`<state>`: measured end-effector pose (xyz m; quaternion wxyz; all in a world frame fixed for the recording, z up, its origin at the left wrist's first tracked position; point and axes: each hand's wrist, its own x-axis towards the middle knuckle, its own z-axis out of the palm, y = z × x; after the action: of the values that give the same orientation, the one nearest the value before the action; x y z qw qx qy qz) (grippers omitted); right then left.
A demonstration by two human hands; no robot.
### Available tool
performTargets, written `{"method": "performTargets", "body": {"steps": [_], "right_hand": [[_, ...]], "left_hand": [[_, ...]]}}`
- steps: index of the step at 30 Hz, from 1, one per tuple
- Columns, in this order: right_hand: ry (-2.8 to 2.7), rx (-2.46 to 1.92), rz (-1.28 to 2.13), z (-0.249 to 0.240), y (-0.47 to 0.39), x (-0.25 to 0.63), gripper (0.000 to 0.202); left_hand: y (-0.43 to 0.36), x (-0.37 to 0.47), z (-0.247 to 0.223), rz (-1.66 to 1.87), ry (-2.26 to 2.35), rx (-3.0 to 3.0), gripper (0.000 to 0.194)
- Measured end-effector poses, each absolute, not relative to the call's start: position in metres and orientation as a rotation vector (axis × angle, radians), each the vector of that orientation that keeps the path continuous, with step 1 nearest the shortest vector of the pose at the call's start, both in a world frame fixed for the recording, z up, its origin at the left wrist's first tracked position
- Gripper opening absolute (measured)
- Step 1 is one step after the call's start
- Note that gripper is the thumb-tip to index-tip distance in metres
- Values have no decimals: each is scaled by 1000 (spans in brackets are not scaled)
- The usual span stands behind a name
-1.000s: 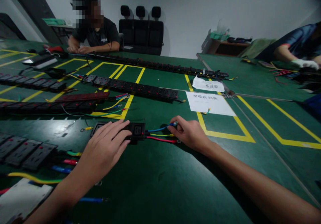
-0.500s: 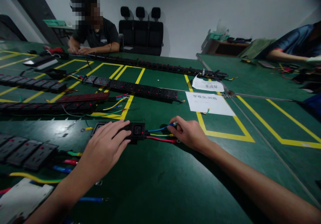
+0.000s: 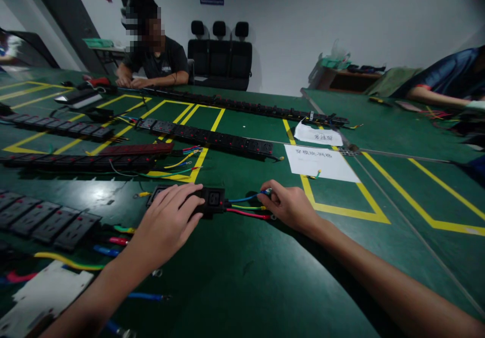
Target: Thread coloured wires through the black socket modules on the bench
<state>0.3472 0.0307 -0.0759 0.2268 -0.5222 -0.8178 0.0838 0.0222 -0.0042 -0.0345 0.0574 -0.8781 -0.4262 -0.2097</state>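
Observation:
My left hand [image 3: 172, 222] lies across a black socket strip [image 3: 214, 197], its fingers stretched out and slightly apart over the top and covering much of the strip. From the strip's right end come a blue wire [image 3: 242, 199], a yellow-green wire [image 3: 248, 207] and a red wire [image 3: 248, 213]. My right hand [image 3: 290, 204] pinches the blue wire near its tip, between thumb and forefinger. A ring terminal ends the red wire, just below that hand. Beyond the left hand, a yellow-sleeved terminal [image 3: 143, 194] sticks out at the strip's other end.
More socket strips lie at left [image 3: 56, 219] and farther back [image 3: 206, 136]. A white part [image 3: 53, 290] and loose wires are beside my left forearm. Paper sheets [image 3: 320, 163] lie beyond my right hand. One person [image 3: 155, 62] works across the table, another at far right.
The view has tilted up slightly and swung left, so everything appears a little lower and farther right. Both hands keep their places on the strip and the blue wire.

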Motion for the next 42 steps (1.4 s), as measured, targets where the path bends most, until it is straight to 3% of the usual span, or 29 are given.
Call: {"method": "performTargets", "body": {"steps": [9,23,30,35,38,42], "right_hand": [[-2253,-1373,346,-71,31,346,28],[-2160,-1431,133,-75,14,324,37],[-1881,-1315,427,-82,-11,299,41],[-1820,-1290,458,-75,-28,293,42],[-1822,-1264,495,-72,-40,296,29],[-1792,-1265,523,-75,-50,303,19]], "left_hand": [[-8,26,-36,-596,-1309,-2643,48],[-8,31,-42,-523,-1374,-2626,54],[1,54,-26,-304,-1363,-2686,68],[17,76,-15,-112,-1374,-2786,48],[16,83,-13,-61,-1396,-2797,35],[7,88,-13,-49,-1440,-2787,32]]}}
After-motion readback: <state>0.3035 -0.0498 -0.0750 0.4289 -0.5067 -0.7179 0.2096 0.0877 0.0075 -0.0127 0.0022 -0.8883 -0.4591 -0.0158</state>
